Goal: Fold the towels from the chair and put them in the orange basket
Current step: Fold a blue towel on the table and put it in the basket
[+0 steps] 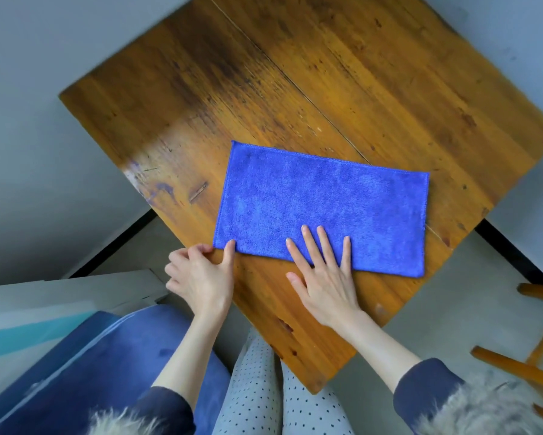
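Observation:
A blue towel (321, 205) lies flat on the wooden table (263, 89), folded into a long rectangle. My left hand (201, 274) pinches the towel's near left corner between thumb and fingers. My right hand (321, 277) rests flat, fingers spread, on the towel's near edge around its middle. Neither the orange basket nor other towels are in view.
A wooden chair (533, 356) shows partly at the right edge. A blue padded seat (91, 372) and a white and teal box (44, 309) sit at the lower left. Grey floor surrounds the table, and my legs are under its near corner.

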Demonstrator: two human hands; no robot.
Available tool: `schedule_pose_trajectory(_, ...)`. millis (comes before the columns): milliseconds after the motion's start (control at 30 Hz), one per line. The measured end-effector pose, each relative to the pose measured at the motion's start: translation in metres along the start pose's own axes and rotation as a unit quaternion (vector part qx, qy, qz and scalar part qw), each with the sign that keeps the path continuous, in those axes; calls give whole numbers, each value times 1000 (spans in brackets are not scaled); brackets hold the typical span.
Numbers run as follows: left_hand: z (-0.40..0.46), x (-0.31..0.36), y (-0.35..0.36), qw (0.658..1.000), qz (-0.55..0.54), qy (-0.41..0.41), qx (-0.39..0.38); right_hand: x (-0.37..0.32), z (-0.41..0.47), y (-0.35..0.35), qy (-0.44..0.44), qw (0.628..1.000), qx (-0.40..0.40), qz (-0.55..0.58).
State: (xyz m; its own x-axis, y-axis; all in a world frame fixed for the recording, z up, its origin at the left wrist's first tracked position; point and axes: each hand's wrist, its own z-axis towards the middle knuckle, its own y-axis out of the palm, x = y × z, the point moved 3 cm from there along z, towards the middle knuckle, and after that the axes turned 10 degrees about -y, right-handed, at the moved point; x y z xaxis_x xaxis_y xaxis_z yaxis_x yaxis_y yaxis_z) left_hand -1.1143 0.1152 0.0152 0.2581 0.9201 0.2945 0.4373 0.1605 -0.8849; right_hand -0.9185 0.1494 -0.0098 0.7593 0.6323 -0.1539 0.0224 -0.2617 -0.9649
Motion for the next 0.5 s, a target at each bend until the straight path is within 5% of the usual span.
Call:
schedule_pose_trajectory(267, 26, 33, -12, 992, -103, -39, -54, -14, 30, -7, 19, 1000, -11, -3)
schedule_pose_trajectory(500, 64, 57, -21, 876, -420, -110, -211, -10, 74, -32, -18, 999, -19, 39)
